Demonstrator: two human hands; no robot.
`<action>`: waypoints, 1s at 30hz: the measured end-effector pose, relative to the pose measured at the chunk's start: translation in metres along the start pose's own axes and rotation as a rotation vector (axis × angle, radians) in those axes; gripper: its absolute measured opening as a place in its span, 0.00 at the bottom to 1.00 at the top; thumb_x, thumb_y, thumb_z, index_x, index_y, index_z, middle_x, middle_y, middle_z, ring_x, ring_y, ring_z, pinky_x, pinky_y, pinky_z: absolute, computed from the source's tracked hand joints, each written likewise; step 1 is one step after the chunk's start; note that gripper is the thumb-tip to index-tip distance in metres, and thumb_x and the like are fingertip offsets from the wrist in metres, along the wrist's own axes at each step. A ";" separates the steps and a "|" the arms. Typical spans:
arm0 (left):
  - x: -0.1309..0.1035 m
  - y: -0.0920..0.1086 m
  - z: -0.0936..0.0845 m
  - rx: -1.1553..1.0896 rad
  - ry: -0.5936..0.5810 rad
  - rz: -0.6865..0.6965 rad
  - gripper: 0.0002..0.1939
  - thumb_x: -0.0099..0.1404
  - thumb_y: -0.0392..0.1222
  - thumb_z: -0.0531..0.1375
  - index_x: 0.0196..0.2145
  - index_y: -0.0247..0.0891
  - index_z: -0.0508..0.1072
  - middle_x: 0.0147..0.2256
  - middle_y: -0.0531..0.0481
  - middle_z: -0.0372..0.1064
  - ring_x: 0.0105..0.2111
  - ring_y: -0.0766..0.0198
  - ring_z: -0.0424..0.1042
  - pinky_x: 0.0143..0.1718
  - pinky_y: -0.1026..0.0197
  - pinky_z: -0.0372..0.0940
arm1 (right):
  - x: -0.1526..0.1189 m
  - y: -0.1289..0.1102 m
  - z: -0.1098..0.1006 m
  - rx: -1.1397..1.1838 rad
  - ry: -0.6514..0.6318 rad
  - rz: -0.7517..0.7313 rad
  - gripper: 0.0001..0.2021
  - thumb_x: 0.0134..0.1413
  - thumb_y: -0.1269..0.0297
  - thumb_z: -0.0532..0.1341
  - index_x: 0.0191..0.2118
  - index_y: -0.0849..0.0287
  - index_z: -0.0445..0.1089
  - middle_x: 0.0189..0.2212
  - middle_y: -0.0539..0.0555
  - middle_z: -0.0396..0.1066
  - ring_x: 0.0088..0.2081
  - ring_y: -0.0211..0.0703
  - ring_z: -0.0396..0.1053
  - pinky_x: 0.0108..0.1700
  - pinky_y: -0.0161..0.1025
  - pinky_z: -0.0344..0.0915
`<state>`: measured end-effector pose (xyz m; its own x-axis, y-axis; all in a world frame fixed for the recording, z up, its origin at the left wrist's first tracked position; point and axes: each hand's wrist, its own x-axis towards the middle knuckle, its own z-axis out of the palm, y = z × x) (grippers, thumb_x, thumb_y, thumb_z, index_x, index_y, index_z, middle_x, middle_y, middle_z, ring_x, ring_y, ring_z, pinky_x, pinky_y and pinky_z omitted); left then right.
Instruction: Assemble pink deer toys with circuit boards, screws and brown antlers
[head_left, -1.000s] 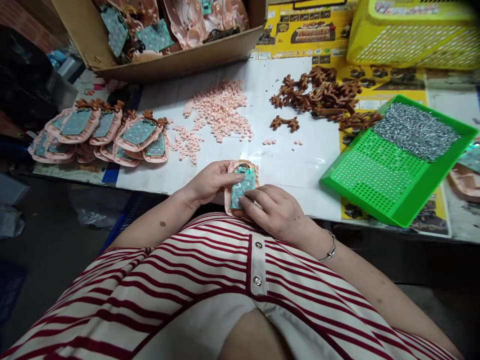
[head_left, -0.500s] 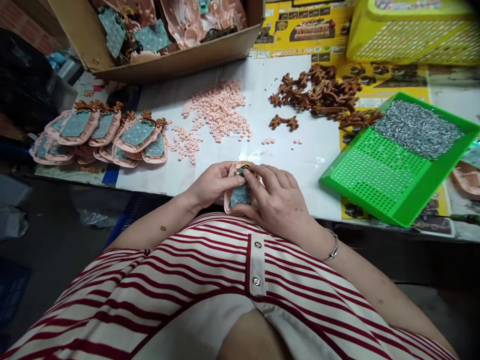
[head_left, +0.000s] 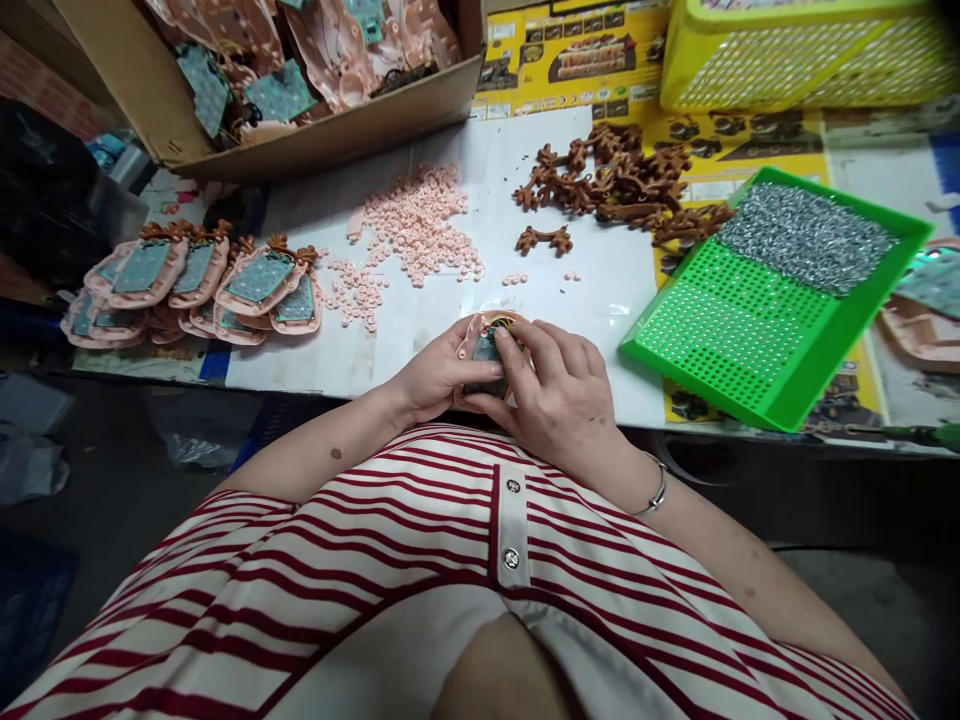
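Close to my body at the table's front edge, a pink plastic shell with a green circuit board [head_left: 486,348] is held between both hands. My left hand [head_left: 435,372] grips its left side, the thumb lying across the board. My right hand [head_left: 559,385] is on the shell's right side, with fingertips at the wires near its top and the thumb at its lower end. Beyond the hands lie a heap of small pink plastic rings [head_left: 424,225] and a pile of brown antler-shaped pieces [head_left: 615,180]. One brown antler piece [head_left: 544,240] lies apart.
Pink shells with boards and brown antlers [head_left: 259,275] are stacked at left. A cardboard box [head_left: 330,130] of pink shells stands behind. At right are a green tray [head_left: 720,350] with metal screws [head_left: 810,235], a yellow basket [head_left: 810,65] and another pink shell [head_left: 922,325].
The camera view has shifted, bringing more of the right side into sight. Both hands still hold the shell, which is tilted differently, and the right fingers have moved slightly over its top.
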<state>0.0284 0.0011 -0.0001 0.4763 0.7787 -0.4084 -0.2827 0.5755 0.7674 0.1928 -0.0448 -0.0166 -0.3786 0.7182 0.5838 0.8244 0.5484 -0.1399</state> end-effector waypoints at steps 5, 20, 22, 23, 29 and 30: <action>0.013 -0.008 0.001 0.092 0.011 0.020 0.27 0.49 0.36 0.74 0.48 0.36 0.73 0.39 0.50 0.76 0.37 0.63 0.75 0.41 0.62 0.68 | -0.004 0.019 0.000 0.155 -0.185 0.130 0.34 0.62 0.39 0.58 0.62 0.62 0.68 0.54 0.69 0.71 0.53 0.61 0.67 0.53 0.55 0.65; 0.023 -0.009 0.004 0.133 -0.110 -0.087 0.26 0.50 0.36 0.72 0.47 0.33 0.72 0.34 0.48 0.76 0.32 0.63 0.75 0.38 0.60 0.69 | -0.011 0.068 0.007 0.691 -0.022 0.446 0.16 0.65 0.54 0.61 0.54 0.51 0.76 0.43 0.57 0.76 0.44 0.46 0.74 0.47 0.47 0.73; 0.023 -0.010 0.004 0.160 -0.111 -0.093 0.26 0.50 0.36 0.73 0.47 0.33 0.72 0.35 0.48 0.77 0.33 0.63 0.75 0.38 0.60 0.69 | -0.001 0.069 0.005 0.717 -0.018 0.472 0.12 0.65 0.55 0.61 0.47 0.52 0.79 0.41 0.56 0.77 0.43 0.46 0.75 0.47 0.46 0.73; 0.023 -0.011 0.004 0.169 -0.109 -0.095 0.26 0.50 0.37 0.73 0.46 0.33 0.72 0.34 0.48 0.77 0.33 0.62 0.75 0.38 0.60 0.69 | 0.004 0.069 0.005 0.738 -0.023 0.475 0.11 0.65 0.56 0.62 0.45 0.53 0.79 0.40 0.55 0.77 0.43 0.46 0.75 0.46 0.46 0.73; 0.025 -0.012 0.001 0.181 -0.105 -0.098 0.27 0.48 0.38 0.74 0.44 0.34 0.71 0.35 0.49 0.77 0.33 0.61 0.76 0.40 0.58 0.69 | 0.020 0.071 0.015 0.830 -0.110 0.440 0.10 0.62 0.54 0.63 0.36 0.53 0.77 0.39 0.55 0.77 0.45 0.47 0.74 0.47 0.46 0.72; 0.026 -0.011 0.001 0.182 -0.101 -0.099 0.27 0.47 0.38 0.75 0.44 0.34 0.71 0.35 0.49 0.77 0.33 0.62 0.76 0.40 0.59 0.68 | 0.020 0.072 0.016 0.837 -0.123 0.436 0.10 0.62 0.54 0.63 0.36 0.54 0.77 0.40 0.55 0.77 0.46 0.47 0.74 0.48 0.47 0.71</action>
<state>0.0450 0.0144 -0.0184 0.5780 0.6862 -0.4417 -0.0801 0.5863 0.8061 0.2375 0.0162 -0.0276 -0.1900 0.9457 0.2635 0.3530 0.3163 -0.8805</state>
